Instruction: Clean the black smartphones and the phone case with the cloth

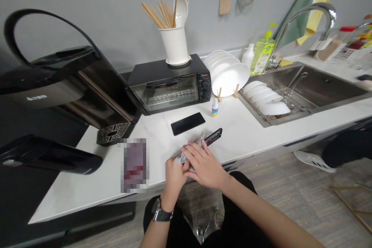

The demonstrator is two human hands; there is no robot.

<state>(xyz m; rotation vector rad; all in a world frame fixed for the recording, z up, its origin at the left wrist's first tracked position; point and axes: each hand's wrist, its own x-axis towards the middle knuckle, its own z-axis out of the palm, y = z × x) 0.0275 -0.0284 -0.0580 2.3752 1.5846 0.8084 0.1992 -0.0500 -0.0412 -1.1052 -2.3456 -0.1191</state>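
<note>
Both my hands meet over the front part of the counter. My left hand (176, 174), with a watch on the wrist, is closed around a crumpled piece of whitish, see-through plastic (181, 158). From the right, my right hand (203, 162) lies across it, its fingers bent over the plastic and the left fingers. Much of the plastic is hidden beneath them. Just beyond the right fingertips a slim black object (214, 136) with red marks lies slanted; its near end is covered. Farther back are a black phone (188, 124) and a small white bottle (214, 107) with a coloured label.
A toaster oven (168, 89) carries a white utensil holder (175, 44). Plates (231, 79) stand in a rack beside it. Bowls (269, 100) sit by the sink (322, 85). At left are a black dispenser (78, 81), a dark flask (55, 157) and a blurred purple item (135, 164).
</note>
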